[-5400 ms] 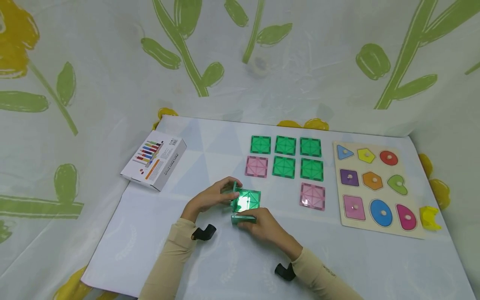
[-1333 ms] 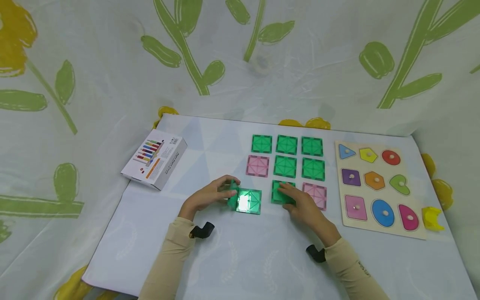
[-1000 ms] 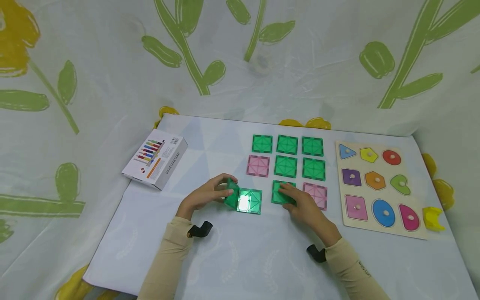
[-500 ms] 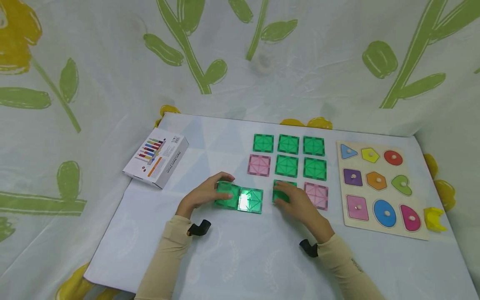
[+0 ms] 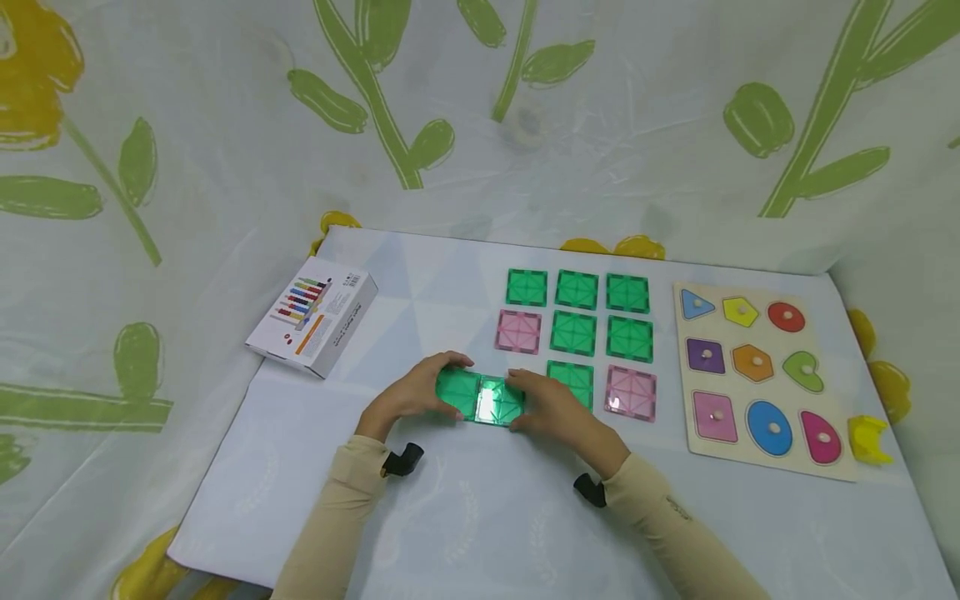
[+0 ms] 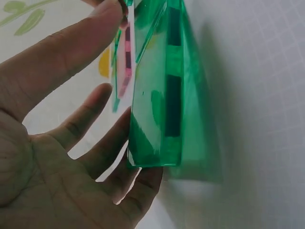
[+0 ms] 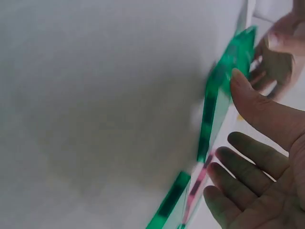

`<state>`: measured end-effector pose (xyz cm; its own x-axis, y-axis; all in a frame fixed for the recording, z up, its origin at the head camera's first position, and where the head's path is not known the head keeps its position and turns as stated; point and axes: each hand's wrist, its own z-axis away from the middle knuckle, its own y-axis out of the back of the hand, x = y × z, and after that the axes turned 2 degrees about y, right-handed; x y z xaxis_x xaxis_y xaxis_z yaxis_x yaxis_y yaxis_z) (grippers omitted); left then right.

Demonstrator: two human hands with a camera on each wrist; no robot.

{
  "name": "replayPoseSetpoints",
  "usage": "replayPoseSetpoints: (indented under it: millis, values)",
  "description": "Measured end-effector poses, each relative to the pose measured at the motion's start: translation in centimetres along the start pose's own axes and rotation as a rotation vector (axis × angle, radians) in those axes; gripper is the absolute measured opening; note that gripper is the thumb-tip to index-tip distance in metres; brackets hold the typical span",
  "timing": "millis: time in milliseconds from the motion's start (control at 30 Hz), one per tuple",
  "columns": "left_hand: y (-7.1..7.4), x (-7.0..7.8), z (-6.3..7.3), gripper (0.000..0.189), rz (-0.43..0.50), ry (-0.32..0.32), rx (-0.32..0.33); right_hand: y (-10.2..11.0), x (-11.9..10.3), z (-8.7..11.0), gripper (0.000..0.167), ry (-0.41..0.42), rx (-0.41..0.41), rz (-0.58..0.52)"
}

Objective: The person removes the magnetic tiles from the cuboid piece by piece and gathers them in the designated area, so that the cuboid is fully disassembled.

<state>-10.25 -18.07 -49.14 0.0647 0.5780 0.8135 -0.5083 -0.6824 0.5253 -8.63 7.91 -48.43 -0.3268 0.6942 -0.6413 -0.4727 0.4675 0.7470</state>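
Observation:
Two green translucent magnetic tiles lie edge to edge near the middle of the table in the head view. My left hand [image 5: 411, 390] holds the left green magnetic tile [image 5: 457, 392] by its outer end, thumb at the near side and fingers at the far side. In the left wrist view, this tile's edge [image 6: 172, 105] shows dark magnets, and fingertips reach its lower end. My right hand [image 5: 558, 408] spans the outer end of the shiny right green magnetic tile [image 5: 500, 402], index finger at the far corner and thumb at the near one.
Behind and right lie several separate green tiles [image 5: 577, 289] and two pink tiles [image 5: 517, 332], [image 5: 631, 392] in rough rows. A shape-puzzle board [image 5: 761, 379] is at the right, beside a yellow piece [image 5: 868, 439]. A white box [image 5: 311, 317] stands at the back left.
My left hand has folded the upright green tile down flat beside the other. My right hand set a green tile in the front row, let go and moved left to the shiny tile.

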Motion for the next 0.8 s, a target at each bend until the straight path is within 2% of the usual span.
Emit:
replayPoseSetpoints:
  millis: [133, 267, 500, 667, 800]
  values:
    - [-0.3, 0.1, 0.0, 0.084, -0.075, 0.001, 0.008, -0.7, -0.7, -0.5, 0.071, -0.005, -0.041, 0.041]
    - [-0.6, 0.4, 0.2, 0.085, -0.133, 0.02, 0.021, -1.1, -0.9, -0.6, 0.071, 0.025, -0.044, 0.073]
    - [-1.0, 1.0, 0.3, 0.084, -0.26, -0.029, 0.059, -1.2, -1.0, -0.6, 0.069, 0.03, -0.016, 0.073]
    - [-1.2, 1.1, 0.1, 0.094, -0.24, 0.026, 0.066, -1.3, -1.0, -0.8, 0.07, 0.03, -0.011, 0.077]
    - [-1.4, 1.0, 0.0, 0.102, -0.262, 0.021, 0.089, -1.3, -1.0, -0.9, 0.07, 0.025, -0.001, 0.07]
